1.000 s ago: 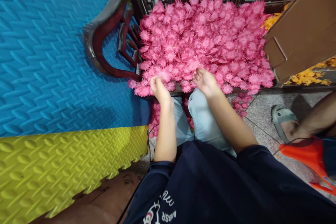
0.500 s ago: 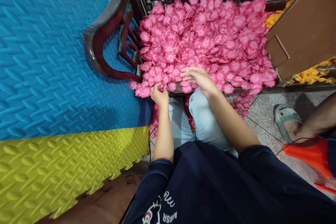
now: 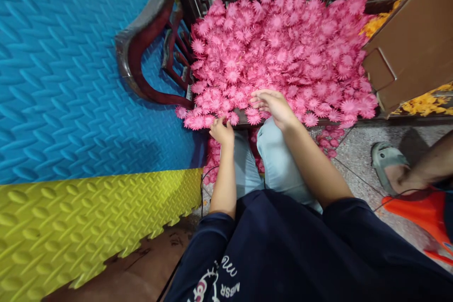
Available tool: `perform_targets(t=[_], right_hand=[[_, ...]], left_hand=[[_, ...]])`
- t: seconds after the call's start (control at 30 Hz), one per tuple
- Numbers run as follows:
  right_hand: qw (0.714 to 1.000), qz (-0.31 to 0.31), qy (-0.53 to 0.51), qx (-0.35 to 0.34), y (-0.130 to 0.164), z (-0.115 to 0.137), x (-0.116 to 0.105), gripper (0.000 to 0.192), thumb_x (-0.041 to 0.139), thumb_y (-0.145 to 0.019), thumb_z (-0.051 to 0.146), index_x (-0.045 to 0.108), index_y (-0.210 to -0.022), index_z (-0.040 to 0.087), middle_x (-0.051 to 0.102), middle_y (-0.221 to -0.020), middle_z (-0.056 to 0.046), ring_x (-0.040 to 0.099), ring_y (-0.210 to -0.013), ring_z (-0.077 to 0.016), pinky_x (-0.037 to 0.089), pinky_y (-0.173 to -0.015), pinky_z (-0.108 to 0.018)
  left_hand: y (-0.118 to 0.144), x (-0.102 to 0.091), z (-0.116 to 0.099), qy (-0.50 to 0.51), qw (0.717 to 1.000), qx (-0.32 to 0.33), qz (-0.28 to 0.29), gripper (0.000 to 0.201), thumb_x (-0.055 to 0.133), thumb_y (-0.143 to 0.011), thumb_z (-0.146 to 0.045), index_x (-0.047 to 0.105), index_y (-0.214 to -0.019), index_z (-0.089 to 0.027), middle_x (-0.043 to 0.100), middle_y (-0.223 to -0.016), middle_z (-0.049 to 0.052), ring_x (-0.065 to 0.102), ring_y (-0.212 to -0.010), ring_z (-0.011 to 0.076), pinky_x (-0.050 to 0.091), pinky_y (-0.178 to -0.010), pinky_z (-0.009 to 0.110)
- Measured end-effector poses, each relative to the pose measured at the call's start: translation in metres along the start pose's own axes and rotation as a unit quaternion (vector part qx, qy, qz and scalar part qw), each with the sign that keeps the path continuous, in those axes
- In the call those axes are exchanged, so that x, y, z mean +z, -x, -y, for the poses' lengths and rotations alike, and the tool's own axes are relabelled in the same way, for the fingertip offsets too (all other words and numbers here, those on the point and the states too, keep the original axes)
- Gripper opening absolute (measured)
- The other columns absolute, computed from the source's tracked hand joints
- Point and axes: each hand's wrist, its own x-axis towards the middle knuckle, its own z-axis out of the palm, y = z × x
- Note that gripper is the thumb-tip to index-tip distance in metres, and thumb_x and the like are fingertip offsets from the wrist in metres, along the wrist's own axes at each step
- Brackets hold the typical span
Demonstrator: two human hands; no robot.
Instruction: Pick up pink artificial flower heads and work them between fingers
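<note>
A thick heap of pink artificial flower heads (image 3: 283,47) covers a dark wooden seat (image 3: 242,117) in front of my knees. My left hand (image 3: 222,132) is at the heap's near left edge, its fingers slightly curled and the thumb apart from them. I see nothing held in it, and a single pink flower (image 3: 233,118) lies just beside the thumb. Over the front of the heap hovers my right hand (image 3: 276,106), fingers loosely stretched to the left. Its palm side is partly hidden, and no object shows in it.
A curved wooden armrest (image 3: 132,66) rises on the left, before blue matting (image 3: 71,80) and yellow matting (image 3: 106,217). At right stands a cardboard box (image 3: 406,33) near yellow flowers (image 3: 428,104). Another person's foot in a grey clog (image 3: 387,163) rests by an orange object (image 3: 417,210).
My left hand has shifted slightly right and toward me, away from the flowers at the edge. My right hand has moved a little right, its pose much the same. The view has shifted slightly.
</note>
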Motion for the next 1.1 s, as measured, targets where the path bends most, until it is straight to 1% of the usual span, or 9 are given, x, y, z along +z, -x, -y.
perform_targets(t=[0.23,0.33,0.43,0.6,0.73,0.87,0.97,1.03,1.1], right_hand=[[1.000,-0.005,0.008,0.009,0.000,0.001,0.001,0.018,0.050,-0.082,0.016,0.065,-0.073,0.018,0.067,-0.066,0.003,0.056,-0.053,-0.0059,0.038,-0.057,-0.021],[1.000,-0.005,0.020,0.012,0.001,0.002,0.002,0.017,0.051,-0.083,0.017,0.065,-0.074,0.017,0.066,-0.069,0.002,0.055,-0.055,-0.0071,0.040,-0.061,-0.023],[0.998,0.034,0.049,-0.009,0.003,-0.001,0.005,0.010,0.059,-0.080,0.022,0.066,-0.076,0.016,0.066,-0.073,0.000,0.056,-0.062,-0.0074,0.043,-0.070,-0.024],[0.986,0.095,0.105,-0.090,-0.001,-0.013,0.011,0.030,0.081,-0.058,0.029,0.061,-0.075,0.014,0.063,-0.078,0.001,0.057,-0.078,-0.0108,0.044,-0.078,-0.024],[0.981,0.055,0.118,-0.141,-0.008,-0.020,0.008,0.020,0.071,-0.069,0.027,0.054,-0.068,0.016,0.056,-0.066,0.003,0.052,-0.067,-0.0091,0.043,-0.068,-0.023],[0.990,-0.037,0.077,-0.112,-0.013,-0.018,0.003,0.012,0.057,-0.078,0.021,0.050,-0.069,0.017,0.050,-0.062,0.004,0.049,-0.061,-0.0081,0.043,-0.065,-0.023],[0.989,-0.102,0.073,-0.083,-0.018,-0.018,0.000,0.011,0.055,-0.080,0.026,0.054,-0.085,0.015,0.059,-0.082,-0.002,0.058,-0.077,-0.0128,0.048,-0.072,-0.027],[0.983,-0.134,0.082,-0.095,-0.022,-0.021,-0.003,0.035,0.059,-0.079,0.031,0.052,-0.109,0.015,0.057,-0.114,-0.010,0.058,-0.105,-0.0184,0.048,-0.088,-0.033],[0.970,-0.163,0.123,-0.129,-0.024,-0.023,-0.004,0.059,0.068,-0.073,0.037,0.047,-0.124,0.017,0.044,-0.138,-0.013,0.043,-0.130,-0.0233,0.039,-0.105,-0.040]], left_hand=[[-0.007,0.004,0.005,0.173,0.983,-0.044,-0.030,0.017,0.057,-0.083,-0.027,0.067,-0.090,-0.016,0.070,-0.093,0.008,0.063,-0.086,0.0174,0.045,-0.085,0.030],[-0.010,0.002,-0.002,0.223,0.973,-0.046,-0.043,0.021,0.055,-0.084,-0.029,0.066,-0.089,-0.012,0.069,-0.090,0.008,0.062,-0.081,0.0138,0.046,-0.079,0.025],[-0.008,-0.008,-0.017,0.292,0.955,-0.037,-0.046,0.019,0.057,-0.082,-0.030,0.065,-0.084,-0.013,0.067,-0.082,0.005,0.060,-0.075,0.0116,0.045,-0.075,0.022],[0.008,-0.034,-0.051,0.444,0.895,0.023,0.031,0.015,0.068,-0.073,-0.030,0.066,-0.074,-0.015,0.059,-0.065,-0.002,0.051,-0.060,0.0085,0.040,-0.062,0.021],[0.019,-0.047,-0.068,0.522,0.846,0.002,0.104,0.023,0.078,-0.061,-0.033,0.065,-0.067,-0.015,0.054,-0.059,-0.004,0.046,-0.057,0.0068,0.037,-0.061,0.020],[0.022,-0.049,-0.068,0.601,0.778,-0.076,0.168,0.032,0.084,-0.051,-0.036,0.063,-0.065,-0.016,0.056,-0.060,-0.005,0.048,-0.058,0.0058,0.037,-0.061,0.020],[0.025,-0.051,-0.069,0.630,0.749,-0.095,0.181,0.037,0.086,-0.048,-0.037,0.062,-0.065,-0.016,0.057,-0.060,-0.005,0.051,-0.060,0.0059,0.037,-0.062,0.019],[0.027,-0.053,-0.072,0.634,0.750,-0.090,0.166,0.040,0.087,-0.044,-0.038,0.060,-0.062,-0.015,0.055,-0.057,-0.005,0.049,-0.058,0.0054,0.036,-0.061,0.019],[0.028,-0.054,-0.076,0.628,0.761,-0.086,0.138,0.041,0.088,-0.041,-0.038,0.059,-0.058,-0.015,0.052,-0.053,-0.007,0.045,-0.053,0.0038,0.034,-0.058,0.019]])
